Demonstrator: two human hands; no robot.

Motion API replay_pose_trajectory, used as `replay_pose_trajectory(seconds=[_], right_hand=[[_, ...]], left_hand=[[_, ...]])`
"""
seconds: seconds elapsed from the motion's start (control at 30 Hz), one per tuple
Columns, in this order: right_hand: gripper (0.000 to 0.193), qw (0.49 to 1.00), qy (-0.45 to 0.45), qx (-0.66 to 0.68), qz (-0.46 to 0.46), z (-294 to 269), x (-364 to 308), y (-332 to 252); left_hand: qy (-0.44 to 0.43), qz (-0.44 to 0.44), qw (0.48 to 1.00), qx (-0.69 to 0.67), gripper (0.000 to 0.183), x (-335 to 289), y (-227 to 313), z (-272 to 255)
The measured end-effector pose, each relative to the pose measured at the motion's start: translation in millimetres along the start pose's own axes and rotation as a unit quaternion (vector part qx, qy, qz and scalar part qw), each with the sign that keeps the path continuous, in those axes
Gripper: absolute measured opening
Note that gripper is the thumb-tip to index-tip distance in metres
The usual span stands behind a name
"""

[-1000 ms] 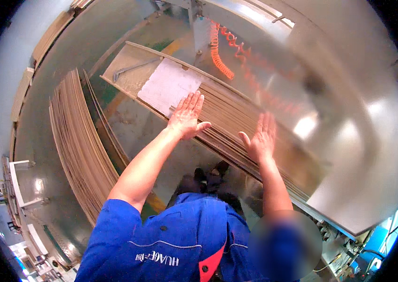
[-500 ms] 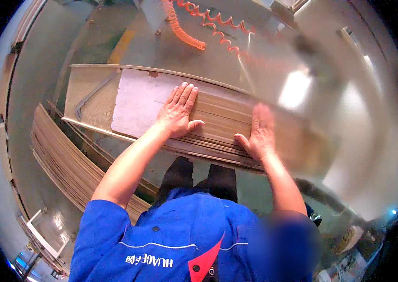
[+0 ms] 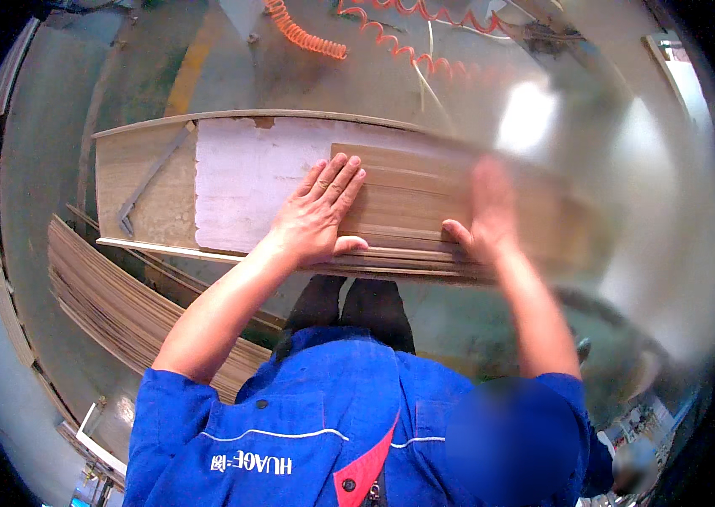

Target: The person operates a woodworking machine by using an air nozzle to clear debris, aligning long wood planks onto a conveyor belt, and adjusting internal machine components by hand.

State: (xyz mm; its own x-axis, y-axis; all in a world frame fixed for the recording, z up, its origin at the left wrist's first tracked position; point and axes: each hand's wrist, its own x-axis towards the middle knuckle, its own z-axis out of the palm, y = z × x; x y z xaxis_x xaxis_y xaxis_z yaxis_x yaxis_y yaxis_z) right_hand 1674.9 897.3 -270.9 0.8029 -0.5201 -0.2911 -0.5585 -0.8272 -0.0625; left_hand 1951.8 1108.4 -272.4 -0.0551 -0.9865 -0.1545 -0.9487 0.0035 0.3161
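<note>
A row of thin brown wooden strips [image 3: 412, 198] lies side by side on a long workbench [image 3: 144, 177], partly over a whitish sheet [image 3: 243, 182]. Across the strips' left end rests my left hand [image 3: 317, 207], palm down, fingers stretched forward and thumb out to the side. Farther right, my right hand [image 3: 492, 211] lies flat over the same strips, its thumb apart and its fingertips blurred. Neither hand grips anything. The right end of the strips fades into blur.
A grey metal angle bar [image 3: 154, 179] lies on the bench's left end. Left of me stands a big stack of long brown strips [image 3: 121, 296]. Beyond the bench hang an orange coiled hose [image 3: 307, 35] and a red coiled hose [image 3: 399, 46].
My right hand has slid to the right along the strips, so my hands are farther apart. My left hand stays at the strips' left end. The whole view has shifted slightly.
</note>
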Motion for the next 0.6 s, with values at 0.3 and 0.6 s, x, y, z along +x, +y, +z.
replay_pose_trajectory(seconds=[0.3, 0.6], right_hand=[[0.114, 0.999, 0.037, 0.001, -0.014, -11, 0, -2], [0.113, 0.999, 0.035, 0.008, -0.018, -13, -2, 2]], left_hand=[[-0.044, -0.004, 0.999, -0.022, 0.105, -5, 10, -13], [-0.044, 0.008, 0.998, -0.032, 0.108, 13, 20, -27]])
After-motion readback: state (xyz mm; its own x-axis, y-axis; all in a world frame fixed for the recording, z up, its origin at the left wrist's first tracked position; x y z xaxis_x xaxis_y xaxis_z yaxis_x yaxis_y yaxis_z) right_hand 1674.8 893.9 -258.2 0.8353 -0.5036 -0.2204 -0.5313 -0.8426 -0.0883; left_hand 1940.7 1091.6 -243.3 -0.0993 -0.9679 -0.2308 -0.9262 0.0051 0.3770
